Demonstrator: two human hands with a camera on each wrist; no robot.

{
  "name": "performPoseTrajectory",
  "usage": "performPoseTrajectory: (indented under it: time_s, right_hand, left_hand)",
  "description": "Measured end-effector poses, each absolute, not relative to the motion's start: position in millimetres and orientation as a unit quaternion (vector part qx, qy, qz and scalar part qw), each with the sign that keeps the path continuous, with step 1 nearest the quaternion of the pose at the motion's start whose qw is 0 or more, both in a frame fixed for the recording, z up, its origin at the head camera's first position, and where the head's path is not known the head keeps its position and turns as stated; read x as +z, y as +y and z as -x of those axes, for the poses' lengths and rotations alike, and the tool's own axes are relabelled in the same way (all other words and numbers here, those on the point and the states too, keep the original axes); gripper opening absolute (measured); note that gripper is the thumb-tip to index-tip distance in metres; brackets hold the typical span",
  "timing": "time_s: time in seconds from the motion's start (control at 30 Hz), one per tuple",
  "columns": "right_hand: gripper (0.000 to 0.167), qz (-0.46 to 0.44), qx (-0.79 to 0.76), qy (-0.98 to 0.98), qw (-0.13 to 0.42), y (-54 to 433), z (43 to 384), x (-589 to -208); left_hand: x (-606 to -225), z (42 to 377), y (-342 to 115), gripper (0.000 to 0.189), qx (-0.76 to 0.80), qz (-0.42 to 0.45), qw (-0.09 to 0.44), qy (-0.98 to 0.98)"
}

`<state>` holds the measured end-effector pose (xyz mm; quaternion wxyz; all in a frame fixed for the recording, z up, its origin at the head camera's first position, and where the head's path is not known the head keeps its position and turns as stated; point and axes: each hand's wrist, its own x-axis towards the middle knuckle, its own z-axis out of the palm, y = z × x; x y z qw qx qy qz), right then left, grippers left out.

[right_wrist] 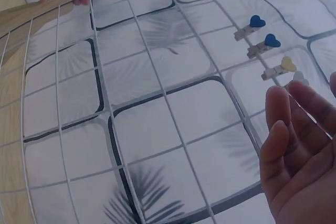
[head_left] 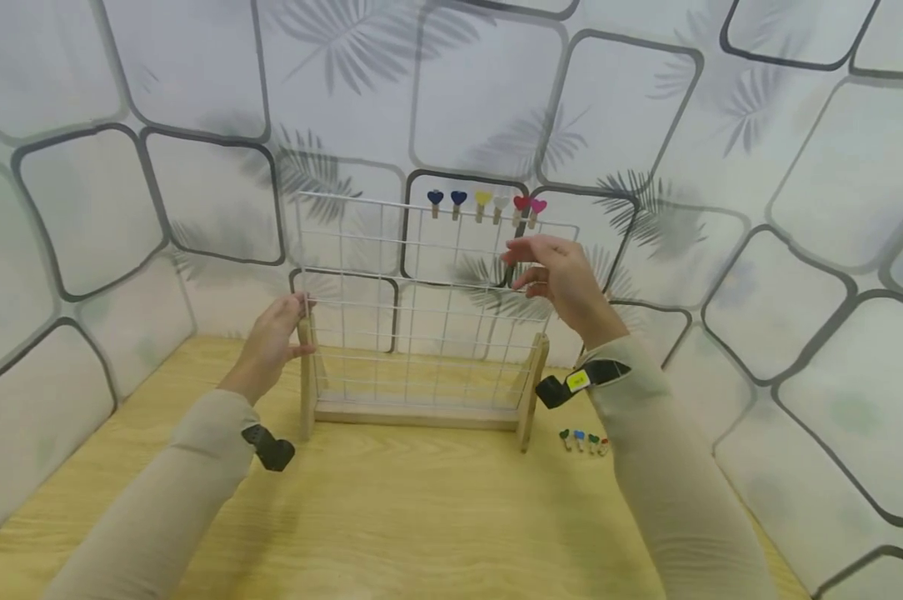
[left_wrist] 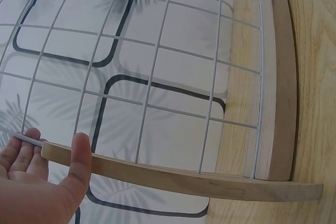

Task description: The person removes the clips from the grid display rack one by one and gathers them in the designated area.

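No words, brands or numbers can be read. One label shows: a small, bright yellow rectangular sticker (head_left: 577,381) on the black wrist strap (head_left: 611,370) around the beige right sleeve (head_left: 680,483), just beside the small black camera unit (head_left: 551,392) on that strap. The sticker carries a short dark marking, too small and blurred in the head view to make out.

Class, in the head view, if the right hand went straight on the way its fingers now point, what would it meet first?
Probably the white wire rack, since the right hand points leftward across it; depth is unclear, so it might pass in front.
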<state>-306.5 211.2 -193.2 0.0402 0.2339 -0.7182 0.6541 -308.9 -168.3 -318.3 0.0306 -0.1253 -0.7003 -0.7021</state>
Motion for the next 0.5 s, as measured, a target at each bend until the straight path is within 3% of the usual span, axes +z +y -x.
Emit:
performPoseTrajectory:
  time_s: [0.5]
  right_hand:
    - [0.037, -0.235, 0.663, -0.709, 0.056, 171, 304, -144]
  left_hand:
    - [-319, 309, -169, 0.065, -0.693, 0.129, 0.029, -0.709]
